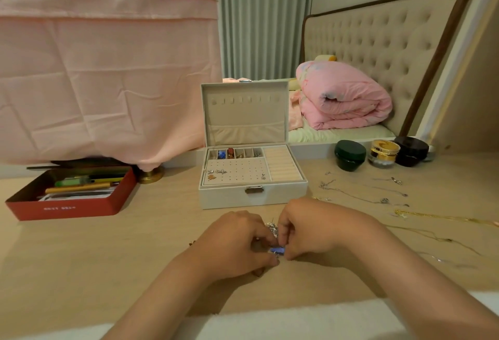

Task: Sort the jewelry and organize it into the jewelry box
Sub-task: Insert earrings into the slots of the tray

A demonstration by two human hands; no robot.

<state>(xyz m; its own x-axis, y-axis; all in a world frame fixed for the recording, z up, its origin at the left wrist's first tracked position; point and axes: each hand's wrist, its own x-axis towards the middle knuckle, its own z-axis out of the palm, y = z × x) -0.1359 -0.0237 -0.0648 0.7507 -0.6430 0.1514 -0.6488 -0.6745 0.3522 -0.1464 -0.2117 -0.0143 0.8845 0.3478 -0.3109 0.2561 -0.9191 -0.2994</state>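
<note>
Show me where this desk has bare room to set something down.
Bare: the wooden desk left of the left hand, in front of the red metal tin; also the strip between tin and white jewelry box. Crowded: right of the box, thin chains spread before the jars.

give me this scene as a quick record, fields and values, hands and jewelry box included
jewelry box: open, lid upright, few pieces inside
right hand: pinches blue piece
left hand: fingers curled at blue piece, grip unclear
silver pile: between the hands
chains: loose on table, right of box
red tin: left of box, holds pens
jars: three, back right
</note>
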